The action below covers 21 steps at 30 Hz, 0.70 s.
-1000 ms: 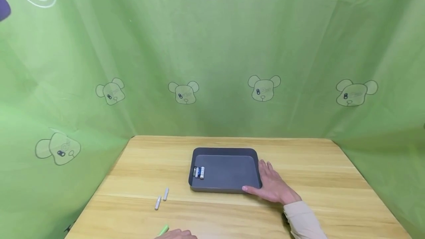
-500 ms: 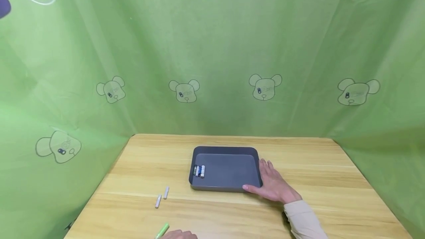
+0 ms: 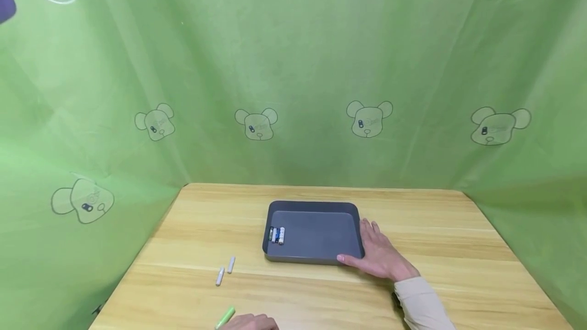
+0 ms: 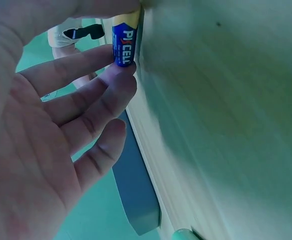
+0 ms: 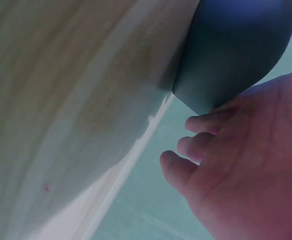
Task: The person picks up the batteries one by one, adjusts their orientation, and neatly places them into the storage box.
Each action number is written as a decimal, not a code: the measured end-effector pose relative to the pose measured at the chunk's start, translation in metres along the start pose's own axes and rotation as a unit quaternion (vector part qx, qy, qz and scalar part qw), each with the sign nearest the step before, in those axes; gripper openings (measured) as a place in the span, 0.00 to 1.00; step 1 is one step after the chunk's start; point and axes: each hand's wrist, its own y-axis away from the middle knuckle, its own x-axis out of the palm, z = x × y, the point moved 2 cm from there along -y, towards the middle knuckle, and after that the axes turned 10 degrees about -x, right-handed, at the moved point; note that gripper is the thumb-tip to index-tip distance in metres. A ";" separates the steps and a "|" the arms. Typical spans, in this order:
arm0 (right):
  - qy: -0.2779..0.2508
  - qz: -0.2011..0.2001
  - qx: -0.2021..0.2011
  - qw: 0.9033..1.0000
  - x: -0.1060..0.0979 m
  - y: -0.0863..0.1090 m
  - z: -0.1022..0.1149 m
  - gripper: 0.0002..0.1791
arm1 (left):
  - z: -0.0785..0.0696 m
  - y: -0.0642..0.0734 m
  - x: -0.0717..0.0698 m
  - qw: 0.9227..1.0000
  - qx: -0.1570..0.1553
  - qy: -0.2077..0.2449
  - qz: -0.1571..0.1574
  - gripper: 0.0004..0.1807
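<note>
My left hand (image 3: 252, 322) is low at the front edge of the head view, mostly cut off. In the left wrist view it pinches a blue battery (image 4: 124, 44) with a gold end, lettering on its side, near the tabletop. My right hand (image 3: 379, 254) rests against the right front corner of a dark grey tray (image 3: 321, 258), thumb at the front wall and fingers straight along the right side. In the right wrist view the fingers touch the tray's outer wall (image 5: 226, 55). Several batteries (image 3: 277, 235) stand side by side at the tray's left end.
Two white cylinders (image 3: 220, 276), looking like batteries, lie on the wooden table (image 3: 160, 248) left of the tray. A light-green cylinder (image 3: 225, 317) lies beside my left hand. A green curtain (image 3: 302, 75) encloses the table's back and sides.
The view has shifted slightly, so the table sits a little higher. More of the green cylinder shows beside my left hand. The right hand keeps its place on the tray.
</note>
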 end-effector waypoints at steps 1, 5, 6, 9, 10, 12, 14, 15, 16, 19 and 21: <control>-0.001 0.000 0.000 1.000 0.000 0.000 0.000 0.72 | 0.001 -0.001 -0.001 1.000 0.003 0.003 0.003 0.07; -0.003 0.002 -0.001 1.000 -0.002 0.000 0.000 0.71 | 0.004 -0.004 -0.002 0.999 0.032 0.007 0.015 0.08; -0.003 0.002 -0.001 1.000 -0.002 0.000 0.000 0.71 | 0.004 -0.005 -0.002 0.999 0.038 0.007 0.019 0.08; -0.005 0.004 0.001 1.000 -0.002 0.001 0.000 0.71 | 0.005 -0.008 -0.003 0.996 0.081 -0.013 0.016 0.10; -0.004 0.004 0.001 1.000 -0.002 0.001 0.000 0.71 | 0.005 -0.008 -0.004 0.994 0.105 -0.032 0.011 0.11; -0.003 0.004 0.001 1.000 -0.002 0.001 -0.001 0.71 | 0.004 -0.009 -0.005 0.988 0.140 -0.061 -0.001 0.13; -0.002 0.002 0.001 1.000 -0.001 0.000 -0.001 0.71 | 0.004 -0.010 -0.005 0.984 0.158 -0.075 -0.010 0.14; -0.002 0.001 0.000 1.000 -0.001 0.000 -0.001 0.71 | 0.004 -0.010 -0.004 0.984 0.159 -0.076 -0.011 0.14; -0.001 0.000 -0.001 1.000 -0.001 0.000 -0.001 0.71 | 0.004 -0.011 -0.004 0.986 0.152 -0.071 -0.008 0.14; 0.003 0.000 -0.001 1.000 -0.001 0.000 0.000 0.71 | 0.003 -0.012 -0.002 0.987 0.142 -0.070 0.001 0.14; 0.006 0.000 -0.001 1.000 -0.001 -0.001 0.000 0.71 | 0.003 -0.013 -0.002 0.981 0.165 -0.097 -0.006 0.14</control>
